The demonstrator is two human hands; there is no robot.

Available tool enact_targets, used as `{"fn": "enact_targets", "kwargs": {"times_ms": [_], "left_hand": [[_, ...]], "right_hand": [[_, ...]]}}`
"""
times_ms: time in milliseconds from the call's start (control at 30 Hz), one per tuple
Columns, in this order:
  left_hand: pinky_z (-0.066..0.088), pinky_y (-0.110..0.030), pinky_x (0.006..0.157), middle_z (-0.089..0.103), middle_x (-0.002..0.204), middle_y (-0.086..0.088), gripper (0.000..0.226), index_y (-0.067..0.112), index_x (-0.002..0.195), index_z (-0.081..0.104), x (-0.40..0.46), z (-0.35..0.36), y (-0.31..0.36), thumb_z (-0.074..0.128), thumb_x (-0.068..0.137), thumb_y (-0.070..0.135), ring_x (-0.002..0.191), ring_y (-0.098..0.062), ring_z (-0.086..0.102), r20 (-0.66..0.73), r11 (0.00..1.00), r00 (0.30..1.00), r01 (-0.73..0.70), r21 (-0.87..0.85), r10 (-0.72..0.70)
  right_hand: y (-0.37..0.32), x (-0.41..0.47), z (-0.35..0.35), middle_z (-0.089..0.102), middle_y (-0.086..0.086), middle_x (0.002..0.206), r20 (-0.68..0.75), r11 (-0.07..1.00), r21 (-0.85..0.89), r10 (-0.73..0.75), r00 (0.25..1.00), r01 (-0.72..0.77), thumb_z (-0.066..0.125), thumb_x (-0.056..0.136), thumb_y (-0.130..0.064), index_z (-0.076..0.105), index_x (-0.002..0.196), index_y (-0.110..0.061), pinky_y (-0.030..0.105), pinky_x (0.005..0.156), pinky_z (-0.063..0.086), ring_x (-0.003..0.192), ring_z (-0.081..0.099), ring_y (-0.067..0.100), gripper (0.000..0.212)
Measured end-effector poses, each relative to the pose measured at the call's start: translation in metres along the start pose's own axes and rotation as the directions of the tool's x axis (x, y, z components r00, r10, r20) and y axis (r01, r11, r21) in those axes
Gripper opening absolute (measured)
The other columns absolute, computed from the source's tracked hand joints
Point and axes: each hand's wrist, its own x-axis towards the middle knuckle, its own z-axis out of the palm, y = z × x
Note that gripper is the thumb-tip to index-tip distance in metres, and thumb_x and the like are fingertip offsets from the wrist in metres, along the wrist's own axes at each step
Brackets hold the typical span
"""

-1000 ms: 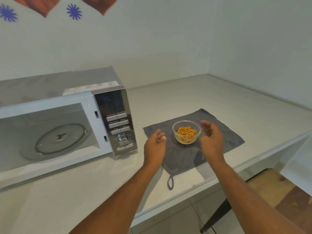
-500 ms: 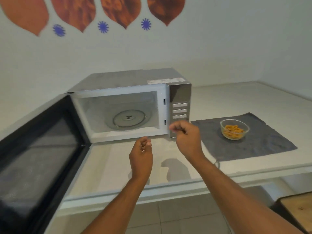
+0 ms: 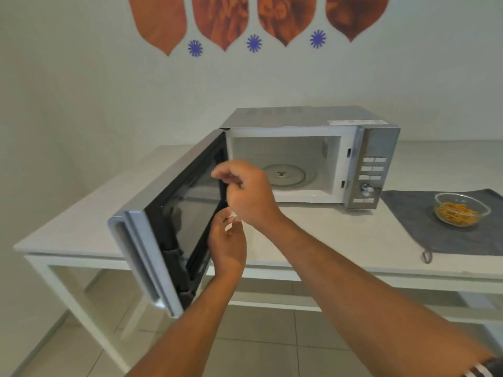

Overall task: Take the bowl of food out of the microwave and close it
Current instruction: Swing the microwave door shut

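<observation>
Both of our hands have swung away from the control panel toward the open microwave door (image 3: 174, 227) since half a second ago. Our right hand (image 3: 250, 194) and left hand (image 3: 227, 244) hover loosely curled, holding nothing, just before the door's dark inner pane. That door looks stiff and light on its hinge; we judge the outer handle edge (image 3: 122, 251) the best place to push. Right of the microwave (image 3: 313, 159), the glass bowl of food (image 3: 461, 209) sits on a grey cloth (image 3: 419, 227) on the surface (image 3: 313, 235), fragile and smooth.
</observation>
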Motion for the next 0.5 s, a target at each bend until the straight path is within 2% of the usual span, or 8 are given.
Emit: {"fn": "enact_targets", "kwargs": {"times_ms": [100,167,233,333,500], "left_hand": [[0.050,-0.033,0.080,0.068,0.114,-0.020,0.028,0.003,0.119,0.059,-0.001,-0.016,-0.003,0.047,0.095,0.000,0.103,-0.035,0.065,0.004,0.999,1.000,-0.008,0.051,0.008],[0.052,-0.035,0.079,0.067,0.115,-0.025,0.027,-0.002,0.119,0.059,-0.005,-0.022,-0.005,0.046,0.095,0.000,0.104,-0.039,0.065,0.024,0.999,1.000,0.006,0.045,-0.007],[0.053,-0.038,0.080,0.067,0.115,-0.027,0.026,-0.005,0.118,0.060,-0.010,-0.025,-0.006,0.045,0.096,-0.002,0.105,-0.043,0.065,0.033,1.000,0.999,0.008,0.026,-0.009],[0.054,-0.040,0.083,0.066,0.117,-0.026,0.028,-0.004,0.120,0.059,-0.015,-0.023,-0.005,0.045,0.096,-0.004,0.107,-0.043,0.065,0.025,1.000,1.000,0.017,-0.009,-0.017],[0.055,-0.045,0.084,0.067,0.115,-0.025,0.027,-0.003,0.120,0.060,-0.034,-0.001,-0.001,0.046,0.097,-0.001,0.106,-0.043,0.065,0.099,0.999,0.995,0.005,-0.049,0.000]], "right_hand": [[-0.028,0.008,0.033,0.069,0.010,0.123,0.130,0.997,0.042,-0.075,0.989,0.071,0.055,0.085,0.007,0.069,0.117,-0.004,0.032,0.105,0.047,0.119,0.060,0.017,0.037],[-0.040,0.010,0.048,0.067,0.006,0.129,0.244,0.994,0.027,-0.108,0.964,0.105,0.058,0.093,-0.007,0.069,0.121,-0.009,0.039,0.110,0.042,0.127,0.055,0.016,0.030],[-0.048,0.010,0.057,0.072,0.006,0.121,0.318,0.987,-0.016,-0.150,0.936,0.163,0.057,0.098,-0.015,0.072,0.114,-0.009,0.042,0.105,0.045,0.119,0.060,0.017,0.023],[-0.050,0.007,0.057,0.076,0.006,0.101,0.325,0.982,-0.009,-0.177,0.929,0.191,0.054,0.101,-0.016,0.074,0.101,-0.005,0.044,0.098,0.047,0.101,0.065,0.021,0.023],[-0.045,0.003,0.036,0.077,0.003,0.104,0.287,0.993,0.051,-0.120,0.950,0.110,0.055,0.100,-0.016,0.075,0.102,-0.005,0.040,0.104,0.043,0.105,0.067,0.017,0.023]]}}
